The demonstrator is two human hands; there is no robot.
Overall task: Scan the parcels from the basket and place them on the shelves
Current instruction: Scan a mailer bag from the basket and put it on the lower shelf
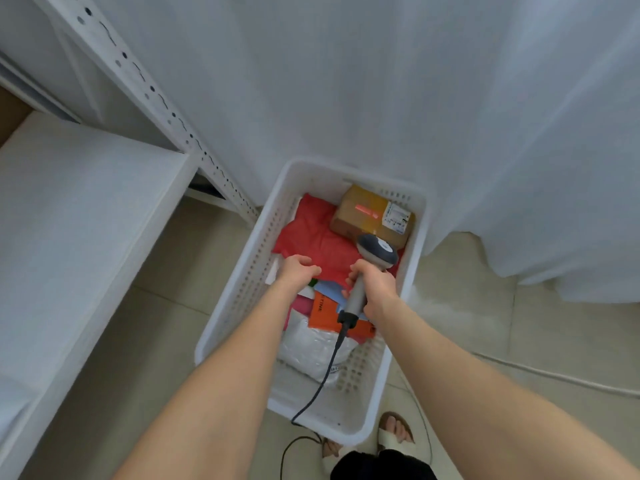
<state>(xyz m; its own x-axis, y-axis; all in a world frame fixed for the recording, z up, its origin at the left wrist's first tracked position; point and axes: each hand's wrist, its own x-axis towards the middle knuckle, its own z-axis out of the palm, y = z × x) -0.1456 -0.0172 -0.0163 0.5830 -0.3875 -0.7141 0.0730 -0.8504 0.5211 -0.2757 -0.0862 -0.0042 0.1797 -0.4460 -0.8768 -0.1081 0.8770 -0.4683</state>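
The right hand [375, 285] has its grip clamped round the grey handle of a barcode scanner [377, 252], fingers wrapped tight, the rounded dark head tipped forward and away from the person. A black cable [325, 372] runs from the butt of the handle back over the near end of the basket and down to the floor [519, 341]. The left hand [298, 268] hovers just beside it over the near edge of a red parcel [311, 233], fingers loosely curled, its grip on nothing that can be seen. Ahead of the scanner head, in the far right corner of the basket, lies a brown cardboard box [363, 216] with a white label [398, 216] on its right side; a red scan line [367, 209] glows across its top, left of the label. The red parcel fills the far left part of the basket and touches the box. Under the hands lie more parcels – a blue one [329, 289], an orange one [325, 313] with dark lettering and, nearer the person, a white plastic bag [308, 348]. All sit in the white perforated basket [249, 271], which stands on the tiled floor. To the left stands a white shelf [69, 202] with a perforated upright [138, 74] – its foot is near the basket's far left corner. A white curtain [381, 81] hangs behind the basket, and sandalled feet [394, 431] show at its near end.
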